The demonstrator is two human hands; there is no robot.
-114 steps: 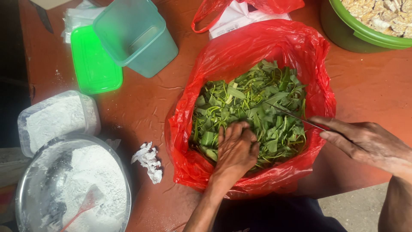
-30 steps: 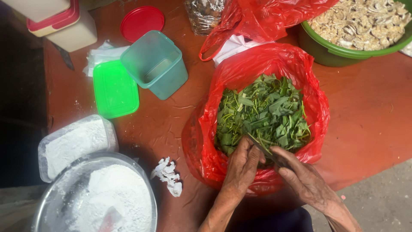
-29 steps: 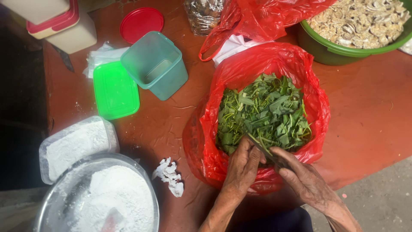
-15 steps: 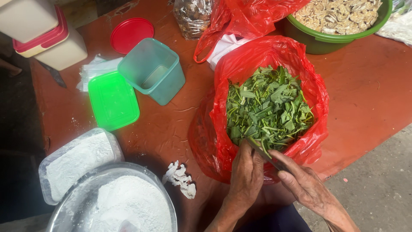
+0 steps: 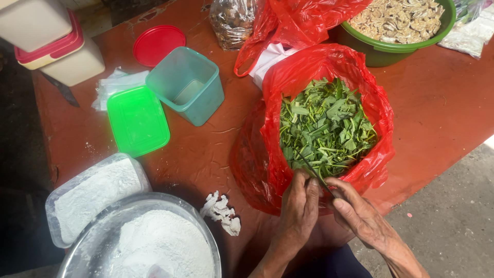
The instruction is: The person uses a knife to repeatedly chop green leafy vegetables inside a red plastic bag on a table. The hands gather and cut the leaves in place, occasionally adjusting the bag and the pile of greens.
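Knife work at the bag of greens, near counter edge.
Chopped green leaves [image 5: 327,128] fill red plastic bag [image 5: 272,159]; since a second ago both hands met: left hand [image 5: 301,211] pinches stems, right hand [image 5: 360,216] grips thin knife [image 5: 314,172], cutting.

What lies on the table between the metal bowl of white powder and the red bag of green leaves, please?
In the head view, a small crumpled white scrap lies on the bare red table between them.
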